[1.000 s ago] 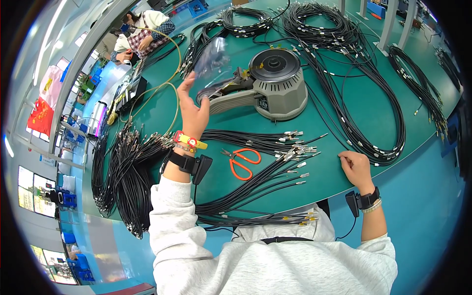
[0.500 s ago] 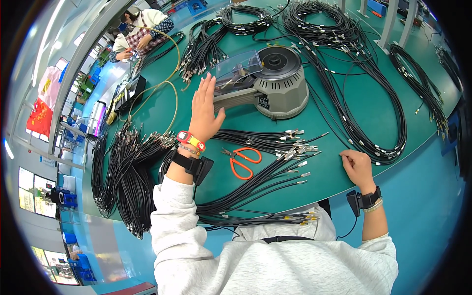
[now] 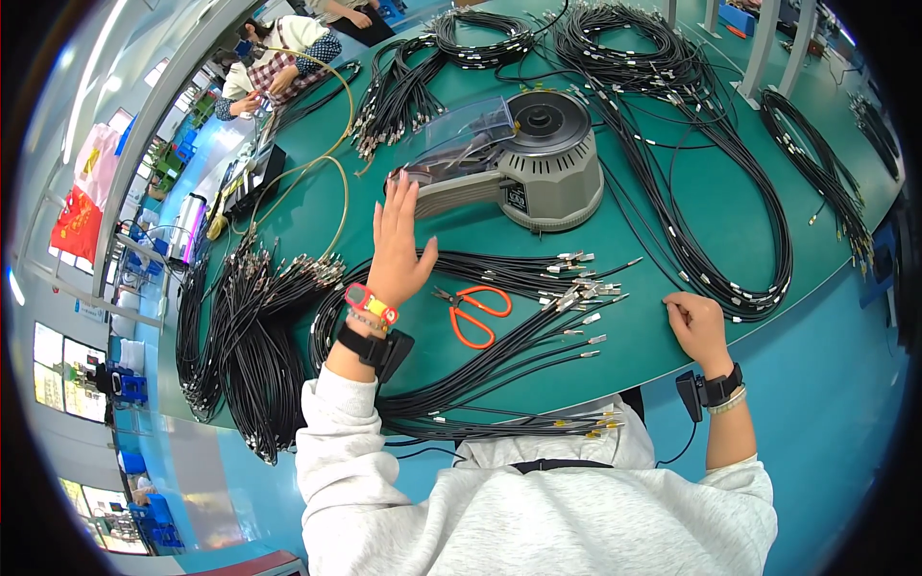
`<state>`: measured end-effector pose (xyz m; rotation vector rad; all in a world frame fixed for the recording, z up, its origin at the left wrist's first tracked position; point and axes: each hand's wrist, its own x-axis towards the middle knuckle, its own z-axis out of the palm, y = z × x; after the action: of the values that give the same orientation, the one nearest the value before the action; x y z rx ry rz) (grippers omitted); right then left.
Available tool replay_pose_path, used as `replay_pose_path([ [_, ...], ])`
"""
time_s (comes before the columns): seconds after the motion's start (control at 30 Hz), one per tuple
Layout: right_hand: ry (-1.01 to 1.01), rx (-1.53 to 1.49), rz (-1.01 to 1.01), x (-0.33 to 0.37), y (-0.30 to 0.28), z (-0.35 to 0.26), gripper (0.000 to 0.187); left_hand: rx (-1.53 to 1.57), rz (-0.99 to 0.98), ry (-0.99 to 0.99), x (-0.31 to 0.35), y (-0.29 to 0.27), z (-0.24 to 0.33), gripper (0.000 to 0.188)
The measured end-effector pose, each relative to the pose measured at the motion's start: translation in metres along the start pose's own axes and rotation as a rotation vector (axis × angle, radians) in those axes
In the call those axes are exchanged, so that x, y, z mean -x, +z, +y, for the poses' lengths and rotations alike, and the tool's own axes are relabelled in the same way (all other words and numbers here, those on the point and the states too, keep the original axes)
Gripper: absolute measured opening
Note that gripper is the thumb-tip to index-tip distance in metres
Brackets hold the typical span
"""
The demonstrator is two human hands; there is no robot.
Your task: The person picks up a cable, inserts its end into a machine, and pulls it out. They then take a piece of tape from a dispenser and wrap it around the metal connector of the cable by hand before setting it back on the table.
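Observation:
My left hand (image 3: 396, 257) is raised with its fingers stretched out. It holds nothing, and its fingertips are at the front end of a grey automatic tape dispenser (image 3: 552, 182); whether they touch it I cannot tell. The dispenser has a round black top and a clear cover (image 3: 471, 130). My right hand (image 3: 698, 328) rests at the near right table edge, fingers curled in, nothing showing in them. Orange-handled snips (image 3: 473, 315) lie between my hands, beside a bundle of black cables (image 3: 480, 370) with metal connectors at their ends.
More black cable bundles lie on the green table (image 3: 634, 346): a heap (image 3: 259, 355) at left, coils (image 3: 615, 48) at the back, others (image 3: 816, 154) at right. Metal posts (image 3: 764, 48) stand at the back right. A person (image 3: 288, 58) works at far left; another stands behind.
My left hand has drawn back a little toward me, off the dispenser's side to its front end. The clear cover's front is now more exposed. A second person has come into view at the back.

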<state>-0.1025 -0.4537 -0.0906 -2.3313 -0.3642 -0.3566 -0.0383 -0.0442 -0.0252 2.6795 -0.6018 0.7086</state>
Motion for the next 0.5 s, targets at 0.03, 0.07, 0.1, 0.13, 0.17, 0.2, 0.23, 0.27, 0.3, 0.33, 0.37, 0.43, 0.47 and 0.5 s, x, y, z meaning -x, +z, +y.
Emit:
replay_pose_path([
  [0.03, 0.012, 0.003, -0.006, 0.000, 0.000, 0.000, 0.007, 0.014, 0.006, 0.020, 0.007, -0.002, 0.001, 0.073],
  [0.07, 0.024, 0.006, -0.012, -0.001, 0.000, -0.001, 0.007, 0.028, 0.011, 0.039, 0.013, -0.003, 0.001, 0.069],
  [0.1, 0.023, 0.008, -0.016, -0.002, 0.000, -0.002, 0.007, 0.030, 0.012, 0.034, 0.021, -0.005, -0.001, 0.069],
  [0.13, 0.032, 0.005, -0.023, -0.002, -0.001, -0.001, 0.007, 0.032, -0.060, 0.098, 0.031, -0.005, -0.007, 0.060],
  [0.17, 0.043, 0.003, -0.030, -0.003, -0.001, -0.001, 0.007, 0.035, -0.133, 0.162, 0.037, -0.004, -0.012, 0.051],
  [0.2, 0.060, -0.004, -0.037, -0.005, -0.001, -0.009, 0.007, 0.039, -0.140, 0.160, 0.039, -0.010, -0.016, 0.051],
  [0.23, 0.068, -0.004, -0.041, -0.009, -0.002, -0.017, 0.007, 0.093, -0.233, 0.187, 0.040, -0.016, -0.020, 0.045],
  [0.27, 0.119, -0.063, -0.130, -0.015, -0.006, -0.020, 0.007, 0.148, -0.316, 0.212, 0.042, -0.015, -0.023, 0.039],
  [0.3, 0.171, -0.121, -0.218, -0.023, -0.011, -0.023, 0.008, 0.203, -0.398, 0.239, 0.043, -0.014, -0.025, 0.034],
  [0.33, 0.224, -0.181, -0.303, -0.032, -0.017, -0.026, 0.008, 0.206, -0.394, 0.238, 0.042, -0.012, -0.026, 0.034],
  [0.37, 0.224, -0.176, -0.306, -0.042, -0.024, -0.031, 0.008, 0.272, -0.422, 0.151, 0.043, -0.007, -0.025, 0.031],
  [0.43, 0.160, -0.329, -0.220, -0.073, -0.031, -0.053, 0.009, 0.396, -0.480, -0.027, 0.045, 0.003, -0.027, 0.025],
  [0.47, 0.102, -0.322, -0.205, -0.090, -0.036, -0.067, 0.009, 0.394, -0.480, -0.031, 0.049, 0.007, -0.030, 0.025],
  [0.5, 0.045, -0.314, -0.186, -0.110, -0.038, -0.086, 0.009, 0.453, -0.451, -0.059, 0.050, 0.008, -0.036, 0.022],
])
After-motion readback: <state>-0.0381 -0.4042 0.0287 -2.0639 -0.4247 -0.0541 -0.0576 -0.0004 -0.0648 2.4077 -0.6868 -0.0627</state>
